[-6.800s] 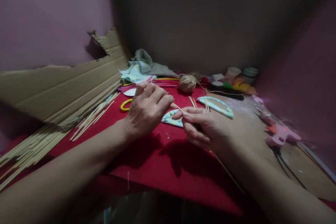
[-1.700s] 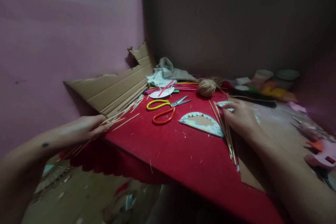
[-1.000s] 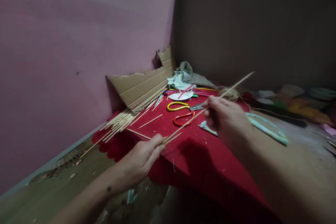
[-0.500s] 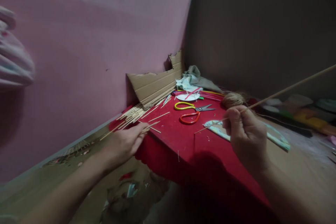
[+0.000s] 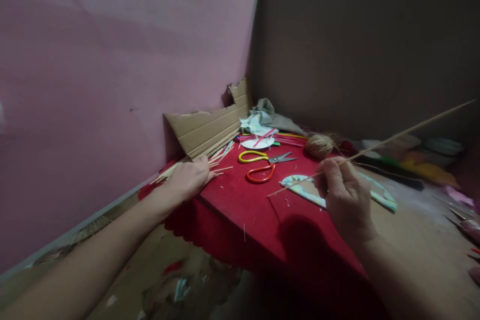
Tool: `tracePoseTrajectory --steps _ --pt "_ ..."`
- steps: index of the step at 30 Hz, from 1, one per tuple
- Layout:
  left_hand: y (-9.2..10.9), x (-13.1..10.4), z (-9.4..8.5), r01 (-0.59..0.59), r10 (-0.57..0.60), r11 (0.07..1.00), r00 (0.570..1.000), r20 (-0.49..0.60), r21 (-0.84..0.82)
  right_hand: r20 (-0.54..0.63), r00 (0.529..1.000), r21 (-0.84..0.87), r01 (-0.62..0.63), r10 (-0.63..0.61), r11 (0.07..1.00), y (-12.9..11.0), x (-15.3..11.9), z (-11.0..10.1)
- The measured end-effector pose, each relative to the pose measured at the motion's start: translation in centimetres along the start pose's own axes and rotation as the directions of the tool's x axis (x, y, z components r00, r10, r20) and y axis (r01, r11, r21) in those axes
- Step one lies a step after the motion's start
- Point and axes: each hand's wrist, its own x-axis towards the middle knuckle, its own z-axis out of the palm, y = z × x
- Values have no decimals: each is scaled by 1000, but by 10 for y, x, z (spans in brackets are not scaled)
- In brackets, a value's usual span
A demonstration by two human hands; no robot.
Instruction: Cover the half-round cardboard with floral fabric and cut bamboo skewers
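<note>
A long thin wooden stick point(image 5: 397, 135) is pinched in my right hand point(image 5: 345, 192); it slants from the red cloth up to the right. My left hand point(image 5: 190, 177) lies over the pile of thin sticks point(image 5: 168, 172) at the left end of the red-covered table point(image 5: 240, 210). Its fingers are partly hidden, and what they hold, if anything, cannot be made out. Between the hands lie scissors point(image 5: 268, 161) with one yellow and one red handle, blades apart. Behind my right hand is a flat curved piece wrapped in patterned cloth point(image 5: 303, 187).
Brown cardboard point(image 5: 210, 127) leans on the pink wall. Near the corner are crumpled cloth point(image 5: 258, 119), a white disc point(image 5: 258, 144) and pink strips. A ball of twine point(image 5: 320, 145) sits behind my right hand. Scraps litter the floor at lower left.
My left hand has moved up onto the stick pile, and the few sticks seen in it before are no longer visible. The view has shifted slightly right; my right hand still holds its stick.
</note>
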Motion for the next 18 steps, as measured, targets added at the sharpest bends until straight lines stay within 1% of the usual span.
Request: tracePoseTrajectory --steps 2,4,10,12,16,18 --pt "-1 4 -4 32 -30 999 997 67 -17 6 1000 -10 13 -13 1000 1 1 -1" --pt "-4 9 -6 20 -16 999 994 111 -38 15 1000 -9 22 -22 1000 2 1 -1" --pt "-8 16 -9 -37 48 996 988 146 -77 11 1000 -15 5 -5 1000 4 1 -2" --pt "-8 17 -10 -18 28 997 988 153 -69 12 1000 -23 8 -7 1000 5 0 -2" --pt "-9 21 -11 69 -64 997 985 159 -28 17 1000 -31 13 -12 999 6 1 -3" --pt "-10 22 -12 75 -70 997 985 159 -22 19 1000 -19 8 -7 1000 7 2 -3"
